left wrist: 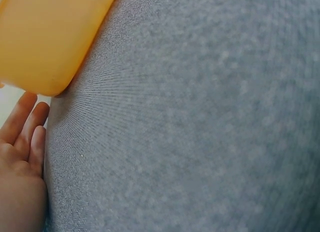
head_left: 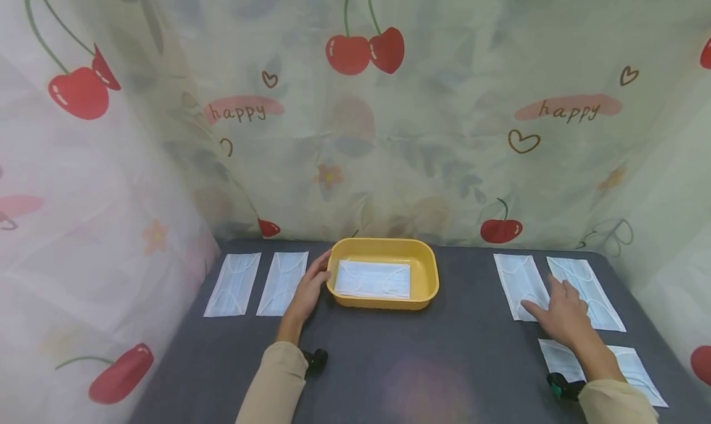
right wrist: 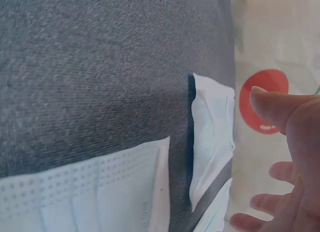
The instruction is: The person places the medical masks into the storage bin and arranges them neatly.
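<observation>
My left hand (head_left: 308, 291) rests at the left end of a yellow plastic basin (head_left: 383, 303), its outstretched fingers (left wrist: 19, 119) against the outer wall in the left wrist view. Inside the basin lies a pale blue face mask (head_left: 373, 279), ear loops on top. Over on the right, my right hand (head_left: 566, 313) hovers with spread fingers above two masks set side by side, the nearer-to-centre mask (head_left: 518, 282) and the outer mask (head_left: 591, 294). Beneath that wrist lies another mask (head_left: 633, 368), partly covered by the forearm. Nothing is held in the right hand.
Two more masks, the outer left mask (head_left: 232, 285) and the inner left mask (head_left: 282, 284), lie left of the basin. Everything stands on a dark grey table (head_left: 355, 356). A printed curtain (head_left: 433, 134) with cherries closes off the back and sides.
</observation>
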`<state>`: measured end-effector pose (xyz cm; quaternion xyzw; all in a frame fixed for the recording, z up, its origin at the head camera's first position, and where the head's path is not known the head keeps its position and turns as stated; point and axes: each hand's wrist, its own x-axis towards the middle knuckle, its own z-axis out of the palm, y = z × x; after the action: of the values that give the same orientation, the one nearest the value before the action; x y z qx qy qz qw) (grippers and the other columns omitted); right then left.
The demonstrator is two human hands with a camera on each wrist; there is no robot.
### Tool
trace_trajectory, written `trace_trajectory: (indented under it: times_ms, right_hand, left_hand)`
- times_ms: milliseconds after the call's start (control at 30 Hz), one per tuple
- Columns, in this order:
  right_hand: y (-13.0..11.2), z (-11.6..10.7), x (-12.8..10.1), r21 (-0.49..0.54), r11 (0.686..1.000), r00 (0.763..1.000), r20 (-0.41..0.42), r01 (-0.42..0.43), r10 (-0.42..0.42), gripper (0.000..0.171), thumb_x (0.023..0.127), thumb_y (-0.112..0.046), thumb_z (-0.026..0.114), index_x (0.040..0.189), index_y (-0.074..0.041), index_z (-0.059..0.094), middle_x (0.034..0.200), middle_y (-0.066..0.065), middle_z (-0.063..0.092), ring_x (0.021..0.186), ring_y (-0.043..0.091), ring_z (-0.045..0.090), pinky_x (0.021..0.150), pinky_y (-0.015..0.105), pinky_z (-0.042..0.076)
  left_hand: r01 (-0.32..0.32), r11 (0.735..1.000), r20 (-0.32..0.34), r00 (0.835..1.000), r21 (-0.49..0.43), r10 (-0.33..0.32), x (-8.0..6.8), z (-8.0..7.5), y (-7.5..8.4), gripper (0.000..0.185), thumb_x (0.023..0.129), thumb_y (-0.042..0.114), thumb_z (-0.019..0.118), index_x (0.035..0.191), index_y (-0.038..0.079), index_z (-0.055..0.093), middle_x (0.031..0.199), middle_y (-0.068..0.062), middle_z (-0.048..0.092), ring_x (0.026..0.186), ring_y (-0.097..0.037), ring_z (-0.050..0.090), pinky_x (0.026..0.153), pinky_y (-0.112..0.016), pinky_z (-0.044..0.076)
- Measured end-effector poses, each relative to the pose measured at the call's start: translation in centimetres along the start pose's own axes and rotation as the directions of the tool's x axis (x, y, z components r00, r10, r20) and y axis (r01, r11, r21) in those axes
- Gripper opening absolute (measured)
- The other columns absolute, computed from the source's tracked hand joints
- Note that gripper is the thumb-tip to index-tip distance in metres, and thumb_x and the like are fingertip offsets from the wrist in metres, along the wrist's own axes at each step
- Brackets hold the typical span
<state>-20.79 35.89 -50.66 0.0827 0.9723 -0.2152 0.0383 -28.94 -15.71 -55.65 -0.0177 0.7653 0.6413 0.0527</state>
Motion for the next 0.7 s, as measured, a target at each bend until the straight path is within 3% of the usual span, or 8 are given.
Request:
trace_trajectory:
  times_ms: [367, 700]
  right_hand:
    - [1.2, 0.7, 0.0, 0.003, 1.000, 1.000, 0.017, -0.013, 0.013, 0.100, 0.096, -0.047, 0.062, 0.152, 0.019, 0.012, 0.147, 0.051, 0.015, 0.131, 0.070, 0.021, 0.103, 0.080, 0.028]
    - [1.3, 1.2, -0.2, -0.001, 0.994, 0.993, 0.045, -0.105, 0.105, 0.102, 0.089, -0.043, 0.072, 0.155, 0.010, 0.016, 0.149, 0.046, 0.019, 0.129, 0.071, 0.024, 0.101, 0.082, 0.029]
  left_hand:
    - [-0.023, 1.000, 0.002, 1.000, -0.016, 0.023, -0.1, 0.0, 0.0, 0.050, 0.103, 0.027, 0.049, 0.152, 0.037, 0.045, 0.155, -0.007, 0.051, 0.147, -0.028, 0.042, 0.126, -0.055, 0.024]
    - [-0.030, 0.999, 0.018, 0.999, -0.019, 0.031, -0.3, -0.1, 0.0, 0.050, 0.104, 0.026, 0.048, 0.152, 0.037, 0.044, 0.150, -0.010, 0.053, 0.143, -0.028, 0.045, 0.124, -0.056, 0.026]
